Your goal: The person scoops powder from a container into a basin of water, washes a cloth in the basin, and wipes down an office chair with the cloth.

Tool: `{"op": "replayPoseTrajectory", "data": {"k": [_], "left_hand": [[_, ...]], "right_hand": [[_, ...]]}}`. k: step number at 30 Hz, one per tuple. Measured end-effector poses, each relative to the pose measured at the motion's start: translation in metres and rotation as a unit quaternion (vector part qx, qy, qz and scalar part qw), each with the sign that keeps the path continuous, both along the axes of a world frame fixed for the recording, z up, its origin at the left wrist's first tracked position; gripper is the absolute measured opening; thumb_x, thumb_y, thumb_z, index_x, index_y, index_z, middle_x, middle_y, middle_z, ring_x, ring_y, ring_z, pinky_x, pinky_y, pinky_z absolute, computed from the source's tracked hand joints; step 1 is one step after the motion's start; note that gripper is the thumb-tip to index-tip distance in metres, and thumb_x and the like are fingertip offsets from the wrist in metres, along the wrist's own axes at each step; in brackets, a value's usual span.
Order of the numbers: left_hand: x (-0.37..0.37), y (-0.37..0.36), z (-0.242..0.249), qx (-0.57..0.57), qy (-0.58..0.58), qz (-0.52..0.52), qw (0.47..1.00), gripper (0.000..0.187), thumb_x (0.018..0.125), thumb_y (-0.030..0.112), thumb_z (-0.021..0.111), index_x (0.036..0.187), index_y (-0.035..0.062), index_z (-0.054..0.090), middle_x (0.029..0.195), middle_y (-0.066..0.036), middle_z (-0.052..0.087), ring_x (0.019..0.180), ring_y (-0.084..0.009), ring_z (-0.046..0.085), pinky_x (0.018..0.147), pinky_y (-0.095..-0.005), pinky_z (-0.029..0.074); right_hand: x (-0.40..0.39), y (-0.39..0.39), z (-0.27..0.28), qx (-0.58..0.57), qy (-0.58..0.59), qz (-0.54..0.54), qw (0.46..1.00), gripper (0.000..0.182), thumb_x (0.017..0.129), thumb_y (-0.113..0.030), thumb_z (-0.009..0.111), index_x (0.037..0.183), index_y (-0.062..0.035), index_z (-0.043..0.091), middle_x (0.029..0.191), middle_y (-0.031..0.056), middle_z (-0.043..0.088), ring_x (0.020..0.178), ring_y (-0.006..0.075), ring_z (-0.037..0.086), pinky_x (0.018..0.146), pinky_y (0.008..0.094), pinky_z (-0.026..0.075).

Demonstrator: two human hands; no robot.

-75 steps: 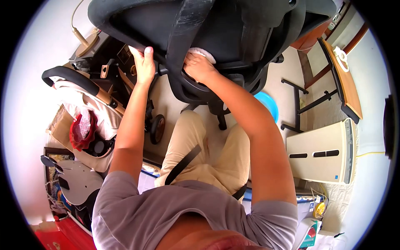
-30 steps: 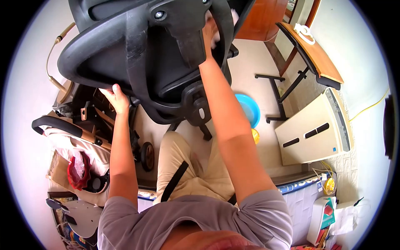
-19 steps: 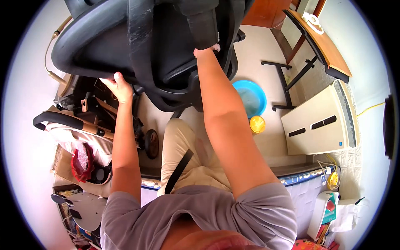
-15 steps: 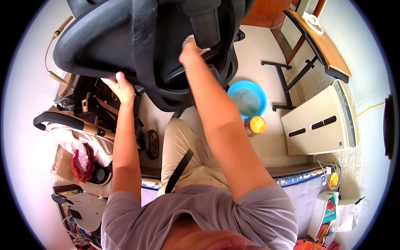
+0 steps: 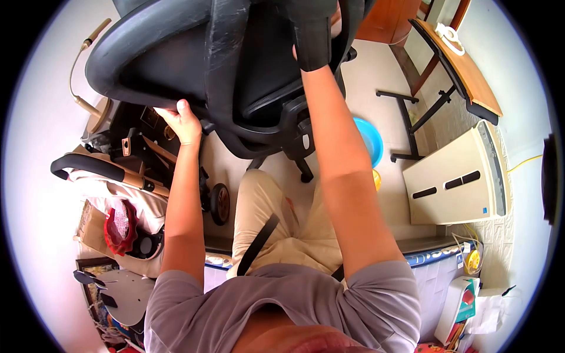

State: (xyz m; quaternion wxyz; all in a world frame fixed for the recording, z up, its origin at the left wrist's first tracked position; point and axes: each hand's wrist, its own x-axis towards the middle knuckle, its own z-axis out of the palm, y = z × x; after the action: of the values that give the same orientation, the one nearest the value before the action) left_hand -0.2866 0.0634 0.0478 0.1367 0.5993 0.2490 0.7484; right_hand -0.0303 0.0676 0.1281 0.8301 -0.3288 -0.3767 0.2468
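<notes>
A black office chair (image 5: 159, 62) fills the top of the view, tilted towards me, with scuffs on its frame. My left hand (image 5: 182, 125) grips the lower left edge of the chair, thumb up and fingers out of sight beneath the rim. My right hand (image 5: 336, 22) reaches behind a broad black upright part (image 5: 312, 41) of the chair, which hides most of its fingers. The white cloth seen at this hand half a second ago is hidden now.
A blue basin (image 5: 369, 141) and a yellow lid (image 5: 376, 179) show beside my right arm. To the left stands a stroller (image 5: 112, 170) with a wheel (image 5: 220, 204). At right are a wheeled table (image 5: 465, 70) and a cream appliance (image 5: 453, 182).
My right hand has moved up and right, passing behind the upright part. The chair sits slightly further right in view. My left hand keeps its hold. My right forearm now covers part of the basin.
</notes>
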Motion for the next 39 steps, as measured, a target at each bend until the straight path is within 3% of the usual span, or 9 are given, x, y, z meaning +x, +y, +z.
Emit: {"op": "replayPoseTrajectory", "data": {"k": [3,5,6,9,11,17,22,27,39], "left_hand": [[0.006,-0.003,-0.001,0.008,0.000,-0.004,1.000,0.066,0.087,0.039,0.058,0.129,-0.0028,0.029,0.118,-0.012,0.045,0.106,-0.0204,0.045,0.096,-0.0336,0.034],[0.011,-0.006,0.000,0.018,-0.001,0.001,1.000,0.062,0.088,0.035,0.056,0.129,-0.0025,0.029,0.119,-0.012,0.045,0.107,-0.0203,0.045,0.097,-0.0339,0.034],[0.012,-0.006,0.001,0.023,0.000,0.006,1.000,0.063,0.088,0.035,0.056,0.130,-0.0024,0.028,0.120,-0.012,0.045,0.106,-0.0202,0.045,0.097,-0.0337,0.034],[0.017,-0.011,0.004,0.024,-0.005,-0.003,1.000,0.065,0.088,0.033,0.056,0.132,-0.0025,0.025,0.122,-0.012,0.044,0.107,-0.0200,0.045,0.097,-0.0333,0.034],[0.016,-0.009,0.002,0.017,0.000,-0.008,1.000,0.066,0.088,0.032,0.056,0.134,-0.0026,0.023,0.123,-0.012,0.043,0.108,-0.0200,0.044,0.098,-0.0330,0.033],[0.022,-0.021,0.003,-0.018,0.005,-0.002,1.000,0.083,0.082,0.033,0.066,0.139,-0.0049,0.019,0.131,-0.016,0.040,0.117,-0.0248,0.043,0.101,-0.0349,0.031],[0.033,-0.026,-0.001,-0.073,0.016,0.037,0.997,0.081,0.079,0.022,0.069,0.136,-0.0092,0.021,0.120,-0.017,0.050,0.108,-0.0237,0.049,0.096,-0.0332,0.037],[0.038,-0.044,0.008,-0.058,0.017,0.056,0.997,0.063,0.077,0.019,0.072,0.121,-0.0073,0.034,0.096,-0.013,0.058,0.087,-0.0221,0.056,0.082,-0.0318,0.045],[0.057,-0.060,0.019,-0.030,0.051,0.021,0.998,0.045,0.077,0.020,0.072,0.104,0.0010,0.042,0.089,-0.013,0.060,0.082,-0.0258,0.059,0.077,-0.0345,0.046]], "right_hand": [[-0.004,-0.026,0.024,-0.063,-0.338,-0.040,0.938,0.023,0.095,-0.017,0.036,0.111,-0.0070,0.048,0.109,0.0112,0.057,0.097,0.0179,0.057,0.084,0.0269,0.045],[-0.043,-0.054,0.040,-0.048,-0.253,-0.097,0.961,0.021,0.096,-0.018,0.034,0.084,-0.0029,0.044,0.089,0.0095,0.059,0.079,0.0192,0.058,0.065,0.0344,0.045],[-0.048,-0.075,0.045,-0.105,-0.398,-0.087,0.907,0.035,0.089,-0.019,0.044,0.120,-0.0063,0.052,0.114,0.0224,0.056,0.109,0.0305,0.054,0.094,0.0374,0.041],[-0.065,-0.026,-0.028,0.225,-0.534,-0.214,0.787,0.031,0.095,-0.027,0.041,0.111,-0.0055,0.057,0.105,0.0135,0.062,0.094,0.0315,0.060,0.084,0.0400,0.046],[-0.048,-0.024,-0.036,0.094,-0.571,-0.115,0.808,0.033,0.089,-0.025,0.051,0.117,-0.0091,0.056,0.110,0.0142,0.061,0.101,0.0341,0.059,0.087,0.0406,0.046],[-0.020,-0.047,0.014,-0.003,-0.146,-0.095,0.985,0.039,0.083,-0.004,0.048,0.121,0.0030,0.042,0.109,0.0249,0.052,0.105,0.0399,0.049,0.091,0.0383,0.040],[-0.019,-0.055,-0.038,0.101,-0.314,-0.194,0.924,0.036,0.079,0.008,0.047,0.113,-0.0019,0.052,0.108,0.0218,0.052,0.106,0.0411,0.050,0.095,0.0376,0.040],[-0.036,-0.130,-0.069,-0.003,-0.036,0.034,0.999,0.027,0.090,-0.003,0.040,0.112,0.0008,0.055,0.111,0.0097,0.056,0.101,0.0161,0.054,0.089,0.0286,0.042],[-0.045,-0.151,0.077,0.165,-0.432,-0.335,0.821,0.052,0.091,-0.010,0.044,0.140,0.0026,0.030,0.146,0.0296,0.019,0.138,0.0419,0.015,0.111,0.0451,0.014]]}}
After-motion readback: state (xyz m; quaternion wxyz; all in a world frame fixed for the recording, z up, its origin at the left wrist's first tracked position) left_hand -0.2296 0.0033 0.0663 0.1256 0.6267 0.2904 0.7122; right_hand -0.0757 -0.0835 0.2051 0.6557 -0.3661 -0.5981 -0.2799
